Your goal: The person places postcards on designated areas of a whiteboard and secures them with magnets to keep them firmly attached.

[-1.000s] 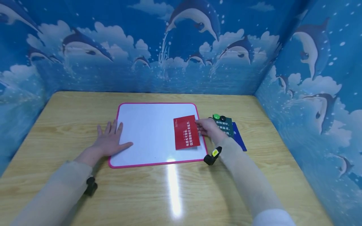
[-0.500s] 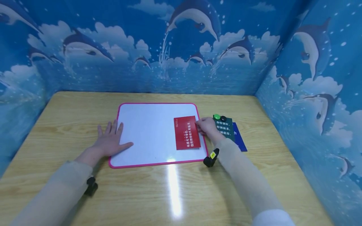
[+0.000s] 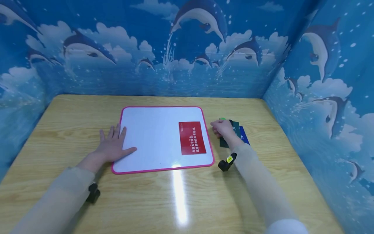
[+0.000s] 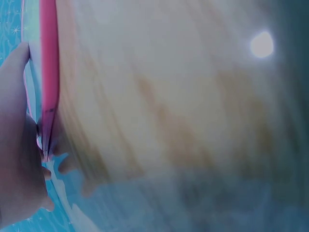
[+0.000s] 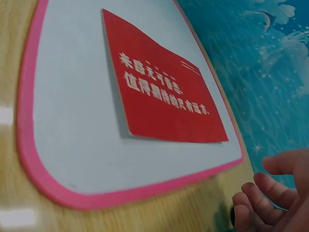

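Between your spread left hand [image 3: 112, 148] and loosely curled right hand [image 3: 225, 129]: one red card [image 3: 188, 138].
It lies nearer your right, on one whiteboard [image 3: 155, 139]; alongside, one green card [image 3: 237, 129], one blue card [image 3: 244, 134].

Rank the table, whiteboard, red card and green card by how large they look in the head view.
Largest to smallest:
1. table
2. whiteboard
3. red card
4. green card, judged by its visible part; the right hand hides some.
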The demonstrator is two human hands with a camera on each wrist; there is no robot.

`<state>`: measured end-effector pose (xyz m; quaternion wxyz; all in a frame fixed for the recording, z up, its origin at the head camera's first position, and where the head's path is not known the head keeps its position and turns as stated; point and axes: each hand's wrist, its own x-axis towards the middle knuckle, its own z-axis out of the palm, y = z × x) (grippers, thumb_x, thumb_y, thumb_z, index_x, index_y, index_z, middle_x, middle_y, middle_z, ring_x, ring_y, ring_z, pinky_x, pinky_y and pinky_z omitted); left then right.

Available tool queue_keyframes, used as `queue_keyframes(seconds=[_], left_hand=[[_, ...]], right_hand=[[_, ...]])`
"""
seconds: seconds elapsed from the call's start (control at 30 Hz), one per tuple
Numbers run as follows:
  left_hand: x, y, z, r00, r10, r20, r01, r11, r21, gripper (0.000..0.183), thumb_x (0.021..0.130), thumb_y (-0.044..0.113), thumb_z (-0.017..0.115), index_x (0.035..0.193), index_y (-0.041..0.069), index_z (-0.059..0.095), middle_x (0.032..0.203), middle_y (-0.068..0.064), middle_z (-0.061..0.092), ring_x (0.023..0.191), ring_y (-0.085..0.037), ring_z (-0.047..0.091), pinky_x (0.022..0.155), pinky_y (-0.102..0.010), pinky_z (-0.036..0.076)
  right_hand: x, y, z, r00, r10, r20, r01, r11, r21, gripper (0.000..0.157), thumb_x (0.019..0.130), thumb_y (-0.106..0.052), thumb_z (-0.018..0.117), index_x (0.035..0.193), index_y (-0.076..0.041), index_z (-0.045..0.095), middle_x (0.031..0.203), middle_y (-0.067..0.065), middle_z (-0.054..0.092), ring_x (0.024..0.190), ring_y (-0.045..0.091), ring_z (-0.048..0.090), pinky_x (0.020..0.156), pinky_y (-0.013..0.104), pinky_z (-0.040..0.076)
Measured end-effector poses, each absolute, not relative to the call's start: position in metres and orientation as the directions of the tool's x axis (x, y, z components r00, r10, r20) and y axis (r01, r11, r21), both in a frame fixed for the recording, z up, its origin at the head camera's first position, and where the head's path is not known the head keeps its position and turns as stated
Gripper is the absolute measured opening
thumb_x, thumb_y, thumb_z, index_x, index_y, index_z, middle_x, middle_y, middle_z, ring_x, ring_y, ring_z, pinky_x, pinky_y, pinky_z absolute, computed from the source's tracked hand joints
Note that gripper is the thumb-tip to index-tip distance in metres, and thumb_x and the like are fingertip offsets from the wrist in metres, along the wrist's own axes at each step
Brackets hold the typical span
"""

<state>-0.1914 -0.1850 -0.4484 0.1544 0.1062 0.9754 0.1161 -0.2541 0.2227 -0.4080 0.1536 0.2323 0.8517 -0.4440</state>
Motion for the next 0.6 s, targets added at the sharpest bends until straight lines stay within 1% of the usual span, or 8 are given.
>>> queue_keyframes(seconds=[0.07, 0.17, 0.27, 0.33, 0.43, 0.5, 0.6], left_hand=[[-0.191, -0.185, -0.449, -0.930, 0.245, -0.273, 0.174, 0.950, 0.260, 0.105, 0.084, 0.068, 0.045, 0.147, -0.006, 0.008, 0.152, -0.033, -0.006, 0.137, -0.055, -0.005, 0.102, -0.070, -0.017], [-0.191, -0.185, -0.448, -0.930, 0.245, -0.273, 0.175, 0.950, 0.257, 0.105, 0.084, 0.068, 0.045, 0.147, -0.006, 0.007, 0.152, -0.033, -0.006, 0.137, -0.054, -0.005, 0.102, -0.070, -0.017], [-0.191, -0.186, -0.448, -0.930, 0.246, -0.271, 0.177, 0.950, 0.257, 0.105, 0.083, 0.069, 0.045, 0.147, -0.005, 0.007, 0.152, -0.033, -0.006, 0.137, -0.054, -0.005, 0.102, -0.070, -0.017], [-0.192, -0.186, -0.449, -0.930, 0.247, -0.271, 0.177, 0.950, 0.258, 0.106, 0.083, 0.069, 0.044, 0.147, -0.006, 0.007, 0.152, -0.033, -0.006, 0.137, -0.054, -0.005, 0.102, -0.070, -0.017], [-0.191, -0.185, -0.449, -0.930, 0.249, -0.269, 0.179, 0.949, 0.258, 0.105, 0.083, 0.070, 0.044, 0.147, -0.006, 0.007, 0.152, -0.033, -0.006, 0.137, -0.054, -0.005, 0.102, -0.070, -0.018], [-0.190, -0.185, -0.448, -0.930, 0.251, -0.268, 0.180, 0.948, 0.261, 0.105, 0.084, 0.069, 0.044, 0.147, -0.006, 0.007, 0.152, -0.033, -0.006, 0.137, -0.054, -0.005, 0.102, -0.070, -0.018], [-0.189, -0.184, -0.448, -0.929, 0.253, -0.268, 0.181, 0.947, 0.265, 0.106, 0.083, 0.070, 0.044, 0.147, -0.006, 0.007, 0.152, -0.033, -0.005, 0.137, -0.055, -0.005, 0.101, -0.070, -0.018]], right_hand=[[-0.254, 0.230, -0.406, -0.847, 0.265, -0.460, 0.530, 0.491, -0.692, 0.035, 0.093, -0.033, 0.054, 0.115, -0.006, 0.059, 0.099, 0.007, 0.058, 0.085, 0.018, 0.056, 0.075, 0.027, 0.050], [-0.255, 0.241, -0.403, -0.862, 0.263, -0.434, 0.507, 0.498, -0.704, 0.039, 0.093, -0.031, 0.053, 0.121, -0.005, 0.058, 0.107, 0.010, 0.058, 0.094, 0.020, 0.056, 0.080, 0.030, 0.051], [-0.254, 0.250, -0.401, -0.883, 0.264, -0.387, 0.468, 0.545, -0.696, 0.042, 0.094, -0.032, 0.052, 0.125, -0.005, 0.056, 0.118, 0.013, 0.056, 0.104, 0.024, 0.054, 0.087, 0.037, 0.049], [-0.253, 0.255, -0.401, -0.898, 0.271, -0.347, 0.439, 0.590, -0.678, 0.042, 0.093, -0.033, 0.053, 0.124, -0.004, 0.056, 0.124, 0.015, 0.055, 0.110, 0.028, 0.052, 0.093, 0.042, 0.046], [-0.252, 0.259, -0.404, -0.925, 0.282, -0.255, 0.381, 0.688, -0.618, 0.043, 0.091, -0.035, 0.058, 0.122, -0.006, 0.057, 0.135, 0.017, 0.046, 0.123, 0.034, 0.041, 0.100, 0.049, 0.038], [-0.253, 0.261, -0.409, -0.944, 0.267, -0.195, 0.330, 0.756, -0.566, 0.046, 0.088, -0.037, 0.061, 0.123, -0.007, 0.057, 0.143, 0.020, 0.037, 0.131, 0.039, 0.030, 0.105, 0.054, 0.030], [-0.255, 0.264, -0.416, -0.963, 0.235, -0.129, 0.268, 0.832, -0.486, 0.050, 0.086, -0.040, 0.064, 0.124, -0.009, 0.057, 0.151, 0.020, 0.020, 0.138, 0.043, 0.013, 0.108, 0.060, 0.019]])
